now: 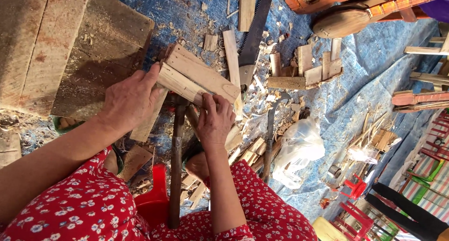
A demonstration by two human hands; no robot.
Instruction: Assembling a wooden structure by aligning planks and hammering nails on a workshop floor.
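You've got two wood strips (199, 77) pressed together lengthwise, held up over the blue tarp (360, 68), just right of the big plank block (70, 49).

L hand (128, 100): wrapped round the near-left end, thumb on top, fingers under, so closed on the strips. R hand (215, 119): fingertips pinching the lower edge approx mid-length, also gripping, not wide.

Doing this well, as I judge it:
- Keep the two faces flush; the far end (229, 89) looks a bit stepped, so check alignment there w/ your R fingers before anything else.
- Hold firm w/ L, adjust w/ R only. Moving both at once lets the pieces slide.
- The plank block is right beside you. Resting the strips on it would likely steady them better than holding them mid-air.
- Watch the saw (252, 35) lying just beyond the strips, teeth near the far end, and the curved blade (271, 133) below-right of your R hand. Keep fingers clear of both.
- A long handle (176, 175) stands between your knees, under the strips. Can't tell what tool head it has, as it's hidden.

Chips & offcuts (308, 68) litter the tarp; footing for small parts is poor.
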